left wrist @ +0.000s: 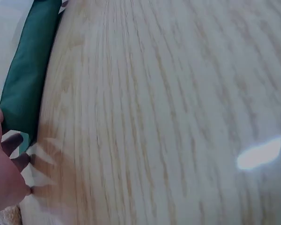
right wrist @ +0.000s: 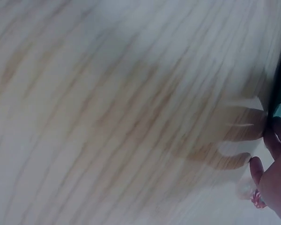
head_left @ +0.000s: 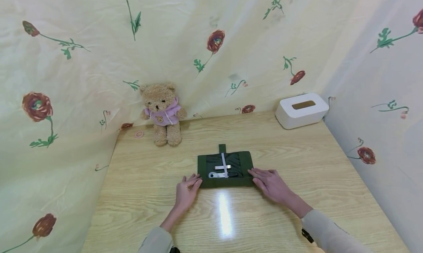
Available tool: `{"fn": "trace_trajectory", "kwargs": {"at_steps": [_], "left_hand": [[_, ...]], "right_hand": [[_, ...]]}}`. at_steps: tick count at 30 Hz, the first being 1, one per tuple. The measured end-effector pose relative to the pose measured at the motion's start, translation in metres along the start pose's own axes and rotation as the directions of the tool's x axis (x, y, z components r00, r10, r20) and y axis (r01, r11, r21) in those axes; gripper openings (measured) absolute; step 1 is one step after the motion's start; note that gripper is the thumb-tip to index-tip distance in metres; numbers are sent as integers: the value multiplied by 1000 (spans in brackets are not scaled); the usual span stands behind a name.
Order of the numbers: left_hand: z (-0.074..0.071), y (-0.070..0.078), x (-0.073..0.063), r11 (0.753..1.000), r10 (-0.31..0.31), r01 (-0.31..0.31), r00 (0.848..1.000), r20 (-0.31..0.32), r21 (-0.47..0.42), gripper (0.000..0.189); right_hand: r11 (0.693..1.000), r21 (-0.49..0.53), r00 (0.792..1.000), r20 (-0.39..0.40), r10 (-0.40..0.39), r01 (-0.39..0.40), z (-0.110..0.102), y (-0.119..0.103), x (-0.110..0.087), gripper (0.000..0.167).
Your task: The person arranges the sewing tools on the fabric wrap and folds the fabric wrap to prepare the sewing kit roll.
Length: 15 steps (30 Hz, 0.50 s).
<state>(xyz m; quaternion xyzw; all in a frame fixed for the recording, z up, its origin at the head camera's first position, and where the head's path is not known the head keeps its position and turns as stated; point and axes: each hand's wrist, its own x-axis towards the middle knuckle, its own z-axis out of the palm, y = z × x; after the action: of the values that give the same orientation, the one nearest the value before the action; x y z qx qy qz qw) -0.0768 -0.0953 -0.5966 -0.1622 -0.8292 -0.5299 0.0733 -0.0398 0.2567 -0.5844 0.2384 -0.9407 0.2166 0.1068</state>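
A dark green fabric tool roll [head_left: 246, 161] lies spread on the table, its snap tab [head_left: 222, 148] pointing away from me. A pale strap [head_left: 223, 160] crosses its middle over a small silvery tool [head_left: 219, 167] and a longer tool with a white, round-ended part [head_left: 213, 175] and a dark end. At the near left corner, my left hand [head_left: 186, 192] pinches the roll's edge between thumb and fingers. My right hand [head_left: 272, 187] grips the near right corner, thumb low and fingertips over the side. In the left wrist view, the green edge [left wrist: 30, 70] looks thick and rounded.
A teddy bear [head_left: 162, 111] in a purple hoodie stands at the back left against the flowered cloth, with a small pink ring [head_left: 139, 134] beside it. A white tissue box [head_left: 302, 111] sits at the back right. Light reflects off the wooden tabletop [head_left: 148, 216].
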Motion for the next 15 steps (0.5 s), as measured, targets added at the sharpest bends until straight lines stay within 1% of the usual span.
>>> {"fn": "trace_trajectory", "kwargs": {"at_steps": [3, 5, 8, 11, 13, 15], "left_hand": [[5, -3, 3, 996, 31, -28, 999, -31, 88, 16], [8, -5, 5, 989, 44, -38, 998, -39, 139, 15], [11, -10, 8, 974, 69, -59, 997, -37, 219, 15], [15, -14, 11, 949, 110, -97, 993, -29, 301, 14], [17, -15, 11, 931, 139, -120, 990, -29, 346, 14], [19, -15, 12, 918, 159, -138, 987, -27, 372, 17]], "right_hand": [[998, 20, 998, -31, 53, -53, 2, -2, 4, 38], [998, 13, 996, -66, 64, -64, 3, -3, 7, 38], [999, -16, 989, -145, 37, -39, 7, -3, 12, 38], [998, -55, 975, -221, -4, -8, 11, -1, 17, 37], [997, -75, 967, -254, -28, 9, 14, 0, 21, 37], [996, -87, 964, -263, -39, 17, 16, 1, 24, 39]]}}
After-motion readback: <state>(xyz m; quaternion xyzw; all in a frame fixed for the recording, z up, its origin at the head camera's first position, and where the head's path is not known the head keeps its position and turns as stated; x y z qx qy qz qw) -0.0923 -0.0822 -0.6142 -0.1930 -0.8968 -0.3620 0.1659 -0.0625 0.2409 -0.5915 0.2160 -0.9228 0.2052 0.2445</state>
